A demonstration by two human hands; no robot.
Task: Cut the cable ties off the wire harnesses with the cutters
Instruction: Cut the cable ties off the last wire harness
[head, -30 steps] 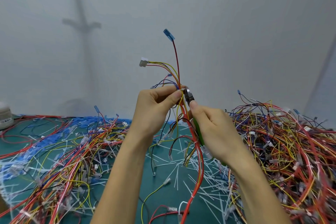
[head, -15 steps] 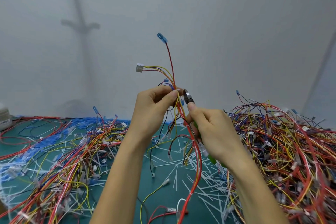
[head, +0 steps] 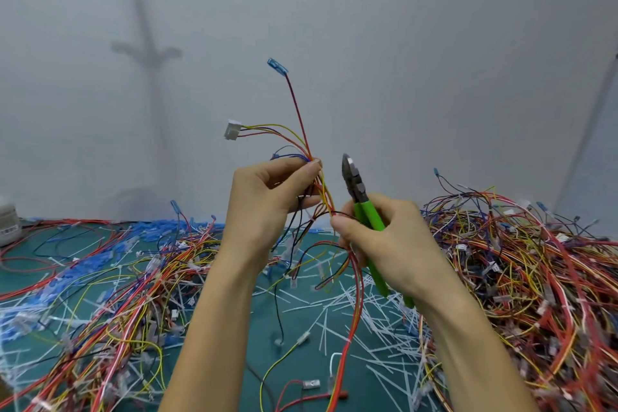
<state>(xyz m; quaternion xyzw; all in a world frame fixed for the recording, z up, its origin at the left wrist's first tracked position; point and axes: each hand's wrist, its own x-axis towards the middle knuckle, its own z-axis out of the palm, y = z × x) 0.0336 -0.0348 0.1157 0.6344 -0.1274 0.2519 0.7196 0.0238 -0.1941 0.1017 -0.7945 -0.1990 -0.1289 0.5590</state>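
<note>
My left hand pinches a wire harness upright in front of me, thumb and fingers closed on the red, yellow and blue strands. A white connector and a blue terminal stick out at its top. The harness hangs down past both hands to the table. My right hand grips the green-handled cutters, jaws pointing up and just to the right of the harness, apart from it. The same hand's thumb and fingertips also touch the wires below the left hand. No cable tie shows on the held stretch.
A large heap of tied harnesses fills the right side of the green mat. Another spread of wires lies at the left. Cut white ties litter the middle. A grey wall stands close behind; a white container sits far left.
The cutters' jaws have come away from the harness to the right. My right hand has dropped lower along the wires, and the harness top leans further left.
</note>
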